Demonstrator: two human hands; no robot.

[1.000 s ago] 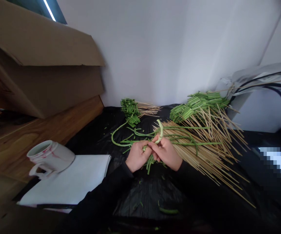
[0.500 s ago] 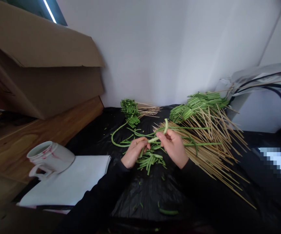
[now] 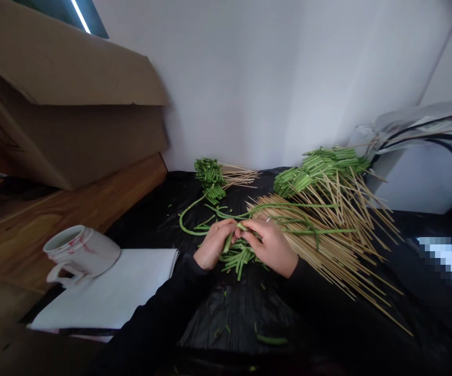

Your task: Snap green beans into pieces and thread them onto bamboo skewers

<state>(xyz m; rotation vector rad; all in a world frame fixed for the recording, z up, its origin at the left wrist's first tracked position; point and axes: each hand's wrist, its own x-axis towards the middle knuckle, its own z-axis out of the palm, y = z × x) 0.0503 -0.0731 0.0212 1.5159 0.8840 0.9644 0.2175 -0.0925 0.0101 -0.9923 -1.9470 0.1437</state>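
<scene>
My left hand (image 3: 216,244) and my right hand (image 3: 271,245) meet over the middle of the black sheet. Both are closed, pinching green bean pieces (image 3: 243,226) between the fingertips; where one hand's hold stops and the other's starts is hidden. Beneath them lies a small heap of snapped green bean pieces (image 3: 239,261). Long, uncut green beans (image 3: 186,228) curl behind my hands and across the loose bamboo skewers (image 3: 327,261) to the right. Skewered bean bundles stand behind, a smaller one (image 3: 209,177) and a larger one (image 3: 323,167).
A white mug (image 3: 92,253) stands on folded white paper (image 3: 131,287) at left. An open cardboard box (image 3: 112,136) rests on the wooden surface (image 3: 131,188) behind it. Cables (image 3: 437,137) and a plastic bag (image 3: 414,117) are at right. Bean scraps (image 3: 270,340) lie near the front.
My right hand has moved left and down to meet my left hand. The bent bean length that stuck up from its fingers is now mostly hidden between both hands.
</scene>
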